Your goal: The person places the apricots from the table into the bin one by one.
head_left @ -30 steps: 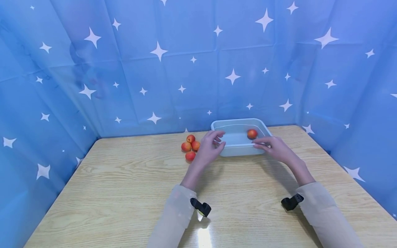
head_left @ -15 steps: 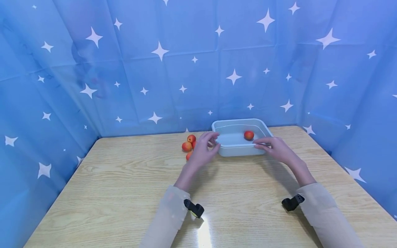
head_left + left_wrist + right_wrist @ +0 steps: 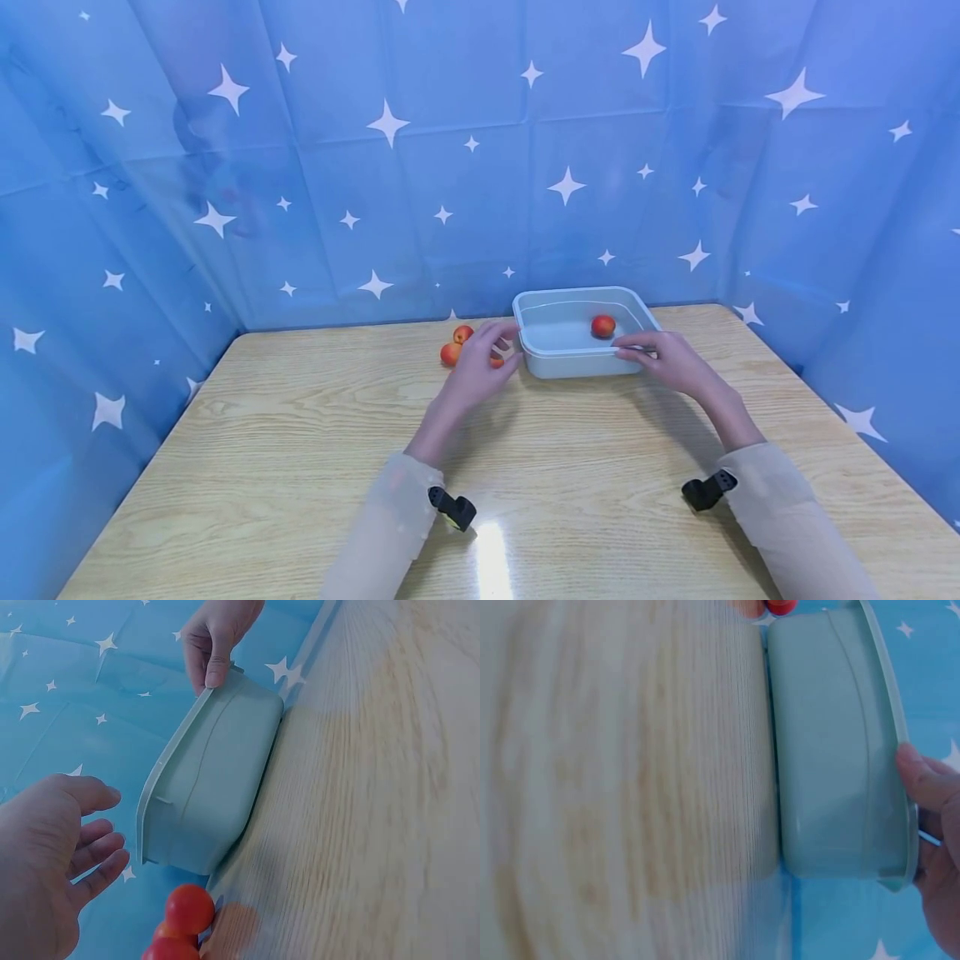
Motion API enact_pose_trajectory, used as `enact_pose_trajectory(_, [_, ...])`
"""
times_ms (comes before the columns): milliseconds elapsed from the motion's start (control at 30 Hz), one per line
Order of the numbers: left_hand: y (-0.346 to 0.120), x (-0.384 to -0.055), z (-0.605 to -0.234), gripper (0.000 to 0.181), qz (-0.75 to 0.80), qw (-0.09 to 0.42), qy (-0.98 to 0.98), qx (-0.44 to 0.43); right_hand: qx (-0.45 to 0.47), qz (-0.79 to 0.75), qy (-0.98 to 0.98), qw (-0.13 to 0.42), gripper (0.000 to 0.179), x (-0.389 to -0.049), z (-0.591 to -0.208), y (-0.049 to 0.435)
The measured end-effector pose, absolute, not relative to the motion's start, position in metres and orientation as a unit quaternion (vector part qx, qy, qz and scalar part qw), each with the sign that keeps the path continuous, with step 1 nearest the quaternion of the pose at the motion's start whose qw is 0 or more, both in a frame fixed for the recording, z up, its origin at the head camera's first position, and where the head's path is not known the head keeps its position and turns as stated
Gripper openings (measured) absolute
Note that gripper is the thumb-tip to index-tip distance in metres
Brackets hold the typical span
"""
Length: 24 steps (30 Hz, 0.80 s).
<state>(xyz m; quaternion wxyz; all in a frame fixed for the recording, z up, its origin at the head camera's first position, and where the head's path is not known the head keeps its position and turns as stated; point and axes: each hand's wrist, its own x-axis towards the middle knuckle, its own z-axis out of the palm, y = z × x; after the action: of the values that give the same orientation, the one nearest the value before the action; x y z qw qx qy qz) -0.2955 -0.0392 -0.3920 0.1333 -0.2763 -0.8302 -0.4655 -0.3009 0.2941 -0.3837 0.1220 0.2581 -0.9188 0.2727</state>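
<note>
Red fruit [image 3: 603, 326], just one, lies in our box [image 3: 570, 367]; other fruits [image 3: 451, 355] sit outside. Our left hand [image 3: 477, 371] spreads empty fingers [image 3: 101, 879], our right hand [image 3: 670, 360] pinches the rim [image 3: 570, 352]

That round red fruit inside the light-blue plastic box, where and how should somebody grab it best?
Probably pinch the round red fruit around its bulging sides, coming down from above: it sits inside the light-blue plastic box, whose top is open but whose walls stand all around.
</note>
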Motion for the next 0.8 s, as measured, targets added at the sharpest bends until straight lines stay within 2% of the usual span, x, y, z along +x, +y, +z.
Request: enact_pose_trajectory(800, [-0.073,-0.286,-0.396,0.039,-0.426,0.133,-0.855,-0.265,0.257,0.273,-0.919,0.122,0.022,-0.300,-0.384,0.294])
